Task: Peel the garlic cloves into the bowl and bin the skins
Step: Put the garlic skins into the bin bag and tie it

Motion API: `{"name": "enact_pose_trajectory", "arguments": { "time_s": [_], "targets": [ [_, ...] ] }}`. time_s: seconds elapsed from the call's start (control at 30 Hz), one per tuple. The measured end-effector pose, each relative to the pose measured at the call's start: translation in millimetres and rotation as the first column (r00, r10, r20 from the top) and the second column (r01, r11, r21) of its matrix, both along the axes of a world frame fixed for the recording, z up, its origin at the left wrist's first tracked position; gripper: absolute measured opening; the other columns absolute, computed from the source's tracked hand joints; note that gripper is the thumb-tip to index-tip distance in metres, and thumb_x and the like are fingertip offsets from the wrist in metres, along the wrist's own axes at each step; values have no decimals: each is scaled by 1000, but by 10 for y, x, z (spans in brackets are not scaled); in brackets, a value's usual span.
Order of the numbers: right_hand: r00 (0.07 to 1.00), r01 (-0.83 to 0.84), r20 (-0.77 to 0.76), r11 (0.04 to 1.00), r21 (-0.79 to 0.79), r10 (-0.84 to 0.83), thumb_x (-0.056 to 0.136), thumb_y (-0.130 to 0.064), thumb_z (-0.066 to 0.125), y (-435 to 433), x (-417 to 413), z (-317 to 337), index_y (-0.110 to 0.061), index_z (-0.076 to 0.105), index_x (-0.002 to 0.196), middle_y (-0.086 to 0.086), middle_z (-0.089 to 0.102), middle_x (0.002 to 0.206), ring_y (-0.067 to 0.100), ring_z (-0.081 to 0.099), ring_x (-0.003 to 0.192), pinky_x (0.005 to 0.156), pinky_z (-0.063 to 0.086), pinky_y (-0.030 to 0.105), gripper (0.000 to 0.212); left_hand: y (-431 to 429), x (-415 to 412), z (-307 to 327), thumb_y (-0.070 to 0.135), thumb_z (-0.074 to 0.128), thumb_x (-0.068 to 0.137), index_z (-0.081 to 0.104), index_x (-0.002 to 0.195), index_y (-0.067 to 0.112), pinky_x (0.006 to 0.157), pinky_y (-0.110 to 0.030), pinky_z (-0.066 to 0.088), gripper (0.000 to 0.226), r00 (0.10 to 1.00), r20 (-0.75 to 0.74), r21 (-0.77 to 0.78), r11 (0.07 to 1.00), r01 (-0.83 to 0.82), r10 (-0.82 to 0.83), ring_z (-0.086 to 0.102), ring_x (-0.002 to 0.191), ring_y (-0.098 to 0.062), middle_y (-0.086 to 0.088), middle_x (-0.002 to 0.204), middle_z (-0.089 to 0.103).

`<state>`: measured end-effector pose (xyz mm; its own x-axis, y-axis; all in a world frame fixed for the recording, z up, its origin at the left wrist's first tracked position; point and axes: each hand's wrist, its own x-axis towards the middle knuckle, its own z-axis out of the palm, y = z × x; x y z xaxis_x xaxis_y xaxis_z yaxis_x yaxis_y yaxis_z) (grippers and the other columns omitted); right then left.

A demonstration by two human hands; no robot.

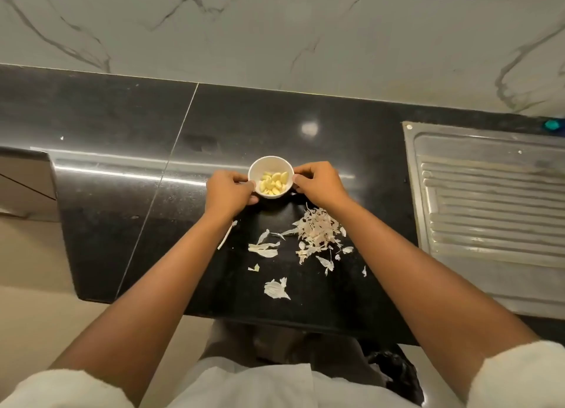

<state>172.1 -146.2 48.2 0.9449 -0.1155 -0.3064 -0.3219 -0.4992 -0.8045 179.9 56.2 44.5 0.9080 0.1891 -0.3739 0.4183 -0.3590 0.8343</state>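
Head camera looks straight down on a small white bowl [270, 164] that stands on the black countertop [260, 117], held between both hands. The left hand [227, 193] grips its left side with curled fingers at the rim and the thumb low on the outer wall. The right hand [318, 183] grips the right side in the same way, its fingertips pinching the rim. The bowl is round, smooth and matt, with thin walls. In its bottom lies a heap of peeled garlic cloves [274, 183], pale yellow, glossy and crescent-shaped, piled against one another. The skins [318, 229] lie on the counter nearer the person, just under the right forearm. They form a loose pile of papery, off-white and faintly pinkish flakes, thin and curled. More scraps are scattered toward the left forearm, and one larger ribbed piece [276, 289] lies apart near the counter's front edge. The countertop is polished dark stone, finely speckled, with a thin pale joint line running across it and light reflected in streaks. To the right sits a ridged steel drainboard [489, 193], dull grey. Behind the counter rises a white marble-patterned wall [275, 25] with grey veins. Fuzzy white sleeves [519, 374] are pushed up both arms.
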Motion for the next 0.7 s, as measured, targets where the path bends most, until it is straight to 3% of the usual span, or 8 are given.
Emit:
{"name": "enact_pose_trajectory", "arguments": {
  "time_s": [0.1, 0.17, 0.23, 0.33, 0.47, 0.57, 0.7],
  "targets": [
    [999, -41, -13, 999, 16, 41, 99, -10, 62, -46, 14, 2, -25, 81, 117, -2, 81, 97, 24, 78, 93, 88, 65, 50, 30, 27, 40, -12, 9, 73, 95, 75, 89, 17, 80, -43, 67, 10, 999, -26, -6, 1000, 23, -23, 79, 67, -22, -6, 81, 78],
    [997, -72, 8, 996, -59, 72, 101, -12, 63, -120, -18, -21, -23, 77, 126, 0, 80, 109, 15, 75, 92, 87, 64, 37, 31, 86, -20, 20, 13, 71, 97, 78, 100, 11, 70, -36, 66, 7, 999, 1, 39, 998, 45, -45, 76, 64, -20, -7, 77, 77],
    [995, -92, 30, 982, -166, 99, 103, -12, 61, -229, -116, -43, -19, 75, 130, 4, 79, 116, 8, 72, 85, 77, 59, 24, 31, 208, -155, 48, 19, 68, 98, 78, 109, 13, 65, -30, 61, 16, 991, 101, 207, 976, 62, -85, 72, 65, -13, -2, 80, 76],
    [973, -191, 46, 909, -371, 224, 103, -12, 54, -383, -328, -155, -17, 76, 128, 4, 74, 124, 19, 68, 110, 94, 57, 37, 34, 457, -421, 6, 24, 66, 98, 74, 123, 20, 80, -30, 56, 27, 980, 162, 393, 918, 45, -118, 68, 86, -12, 1, 104, 72],
    [952, -257, 22, 841, -476, 304, 103, -7, 46, -384, -531, -329, -15, 68, 139, 4, 62, 130, 25, 51, 127, 106, 49, 44, 43, 621, -653, -182, 28, 69, 96, 56, 147, 26, 99, -45, 53, 52, 985, -13, 508, 847, 157, -175, 59, 121, -26, -6, 140, 50],
    [922, -339, 6, 814, -471, 388, 101, -6, 47, -185, -703, -330, -14, 64, 143, 3, 57, 133, 24, 49, 128, 105, 50, 46, 46, 534, -780, -258, 24, 69, 97, 52, 151, 18, 110, -47, 50, 57, 973, -100, 471, 851, 232, -209, 56, 131, -29, -9, 144, 49],
    [846, -476, -10, 746, -466, 533, 101, -9, 52, -7, -1018, -274, -16, 55, 152, -2, 54, 140, 20, 46, 134, 111, 48, 43, 52, 270, -962, -269, 19, 65, 97, 56, 148, 16, 110, -44, 52, 52, 949, -75, 417, 855, 309, -307, 59, 126, -23, -4, 139, 53]
  ]
}}
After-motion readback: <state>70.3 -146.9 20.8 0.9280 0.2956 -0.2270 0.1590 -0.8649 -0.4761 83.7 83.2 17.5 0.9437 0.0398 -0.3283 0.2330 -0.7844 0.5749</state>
